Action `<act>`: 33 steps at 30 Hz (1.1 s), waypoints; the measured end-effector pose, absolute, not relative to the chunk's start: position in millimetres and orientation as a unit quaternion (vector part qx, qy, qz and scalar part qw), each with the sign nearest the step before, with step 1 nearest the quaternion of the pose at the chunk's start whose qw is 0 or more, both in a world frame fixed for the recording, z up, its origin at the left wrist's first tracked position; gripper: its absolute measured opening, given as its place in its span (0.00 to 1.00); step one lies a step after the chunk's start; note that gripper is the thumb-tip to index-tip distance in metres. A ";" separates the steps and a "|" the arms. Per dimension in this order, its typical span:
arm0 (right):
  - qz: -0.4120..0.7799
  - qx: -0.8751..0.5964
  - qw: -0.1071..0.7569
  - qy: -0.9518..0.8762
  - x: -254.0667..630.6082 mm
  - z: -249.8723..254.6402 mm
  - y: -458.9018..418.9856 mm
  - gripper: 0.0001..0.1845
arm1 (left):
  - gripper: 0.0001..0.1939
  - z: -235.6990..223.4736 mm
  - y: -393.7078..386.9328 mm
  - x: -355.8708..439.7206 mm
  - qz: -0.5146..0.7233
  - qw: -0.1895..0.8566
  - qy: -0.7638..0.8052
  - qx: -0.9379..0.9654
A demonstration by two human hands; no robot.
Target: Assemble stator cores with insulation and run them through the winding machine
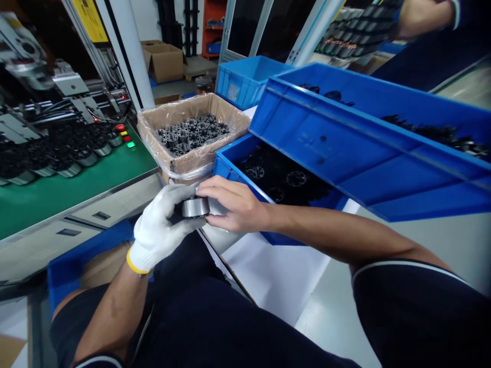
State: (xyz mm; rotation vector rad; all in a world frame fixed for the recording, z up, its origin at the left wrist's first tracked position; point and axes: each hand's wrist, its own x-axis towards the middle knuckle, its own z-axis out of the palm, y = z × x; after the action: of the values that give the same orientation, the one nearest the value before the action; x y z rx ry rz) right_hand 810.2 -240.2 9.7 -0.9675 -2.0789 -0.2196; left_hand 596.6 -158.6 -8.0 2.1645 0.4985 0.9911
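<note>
A stator core (195,207), a silvery metal ring with dark edges, is held in front of my body between both hands. My left hand (163,220) wears a white knitted glove with a yellow cuff, and its fingers wrap around the core's left side. The bare fingers of my right hand (233,204) close on the core's right side, thumb below and fingertips on top. Part of the core is hidden by the glove. Just beyond my hands stands a plastic-lined cardboard box (153,120) holding several cores.
Blue bins (345,138) are stacked on the right; the lower one (226,166) contains black plastic pieces. Rows of stator cores (69,166) with black tops lie on the green machine table (23,209) at left. A co-worker's hand (425,18) shows at upper right.
</note>
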 end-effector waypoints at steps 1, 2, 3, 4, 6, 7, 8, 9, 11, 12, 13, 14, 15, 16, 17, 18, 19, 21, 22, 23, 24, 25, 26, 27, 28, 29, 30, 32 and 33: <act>-0.082 -0.384 0.404 -0.826 810.5 9.1 -240.6 0.20 | 0.24 -7.8 -159.4 597.1 0.387 0.343 0.190 0.835; -0.074 -0.385 0.402 -0.828 810.7 8.5 -241.0 0.21 | 0.24 -8.5 -160.9 597.6 0.390 0.343 0.192 0.833; -0.065 -0.387 0.397 -0.830 810.9 8.1 -241.3 0.23 | 0.24 -9.9 -162.8 597.9 0.393 0.346 0.195 0.830; -0.056 -0.394 0.390 -0.831 811.2 7.9 -241.5 0.25 | 0.24 -11.9 -164.4 597.7 0.395 0.347 0.199 0.827; -0.048 -0.415 0.369 -0.830 811.9 8.1 -241.1 0.31 | 0.23 -16.2 -164.1 593.8 0.403 0.344 0.212 0.821; -0.050 -0.426 0.360 -0.828 812.4 8.3 -240.6 0.34 | 0.23 -17.7 -160.6 589.2 0.412 0.336 0.225 0.816; -0.055 -0.436 0.354 -0.825 812.8 8.6 -239.8 0.38 | 0.23 -18.0 -154.0 582.2 0.424 0.323 0.245 0.810; -0.061 -0.442 0.352 -0.823 813.2 8.8 -238.9 0.41 | 0.23 -16.8 -144.3 572.8 0.439 0.304 0.277 0.799; -0.070 -0.442 0.353 -0.822 813.5 9.6 -237.5 0.42 | 0.23 -9.3 -116.2 546.8 0.453 0.248 0.391 0.762; -0.074 -0.439 0.352 -0.823 813.4 10.2 -237.1 0.41 | 0.22 -3.6 -99.0 531.4 0.435 0.213 0.469 0.738; -0.079 -0.437 0.349 -0.825 813.1 10.8 -236.8 0.40 | 0.21 2.6 -80.7 515.5 0.395 0.177 0.554 0.711; -0.084 -0.436 0.346 -0.827 812.8 11.5 -236.6 0.38 | 0.20 8.4 -62.3 500.3 0.333 0.140 0.633 0.685; -0.090 -0.436 0.343 -0.827 812.5 12.2 -236.3 0.36 | 0.20 13.3 -44.8 486.7 0.267 0.110 0.694 0.659; -0.098 -0.437 0.341 -0.826 812.5 12.6 -235.7 0.34 | 0.21 16.9 -29.3 475.6 0.221 0.090 0.731 0.639; -0.106 -0.439 0.342 -0.824 812.6 12.6 -234.8 0.33 | 0.22 19.1 -16.4 467.4 0.198 0.080 0.753 0.622; -0.114 -0.439 0.345 -0.822 812.9 12.1 -233.6 0.31 | 0.22 20.0 -6.6 462.0 0.190 0.073 0.763 0.613; -0.119 -0.440 0.349 -0.819 813.1 10.9 -232.2 0.30 | 0.23 19.9 0.1 459.1 0.195 0.066 0.765 0.610; -0.125 -0.442 0.355 -0.814 813.3 7.0 -229.1 0.28 | 0.25 17.3 5.9 458.1 0.210 0.045 0.757 0.617; -0.125 -0.444 0.356 -0.813 813.1 4.9 -227.8 0.27 | 0.26 15.5 6.2 458.7 0.214 0.033 0.751 0.624; -0.123 -0.449 0.353 -0.812 812.8 3.4 -226.9 0.27 | 0.28 13.8 5.4 459.7 0.216 0.025 0.747 0.629; -0.120 -0.457 0.346 -0.810 812.8 3.0 -226.5 0.27 | 0.29 12.9 3.6 461.2 0.219 0.018 0.745 0.630; -0.120 -0.467 0.336 -0.809 813.5 4.4 -226.7 0.27 | 0.30 13.0 1.1 463.4 0.221 0.014 0.745 0.629; -0.122 -0.479 0.322 -0.807 815.3 7.7 -227.3 0.26 | 0.32 14.5 -2.3 466.7 0.226 0.011 0.749 0.623; -0.125 -0.494 0.305 -0.804 818.6 12.7 -228.1 0.24 | 0.34 17.3 -6.3 470.8 0.234 0.009 0.753 0.615; -0.130 -0.514 0.283 -0.799 823.6 19.0 -228.7 0.23 | 0.37 21.5 -10.7 475.8 0.247 0.005 0.753 0.610; -0.134 -0.540 0.255 -0.791 830.4 25.8 -228.7 0.22 | 0.40 27.0 -15.0 481.4 0.266 -0.001 0.749 0.607; -0.132 -0.575 0.219 -0.777 838.9 32.3 -227.9 0.20 | 0.41 33.6 -18.8 488.0 0.288 -0.011 0.736 0.613; -0.094 -0.673 0.126 -0.723 860.1 41.4 -223.2 0.18 | 0.40 49.7 -24.0 505.7 0.320 -0.036 0.689 0.650; -0.056 -0.721 0.076 -0.686 872.0 42.8 -219.4 0.18 | 0.38 58.7 -25.1 518.1 0.323 -0.050 0.657 0.680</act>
State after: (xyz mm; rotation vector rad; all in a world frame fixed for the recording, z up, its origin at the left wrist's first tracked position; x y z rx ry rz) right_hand 872.0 -219.4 42.8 -2.1627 -2.0565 -0.1674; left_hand 518.1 -25.1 58.7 2.2059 2.1312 1.0471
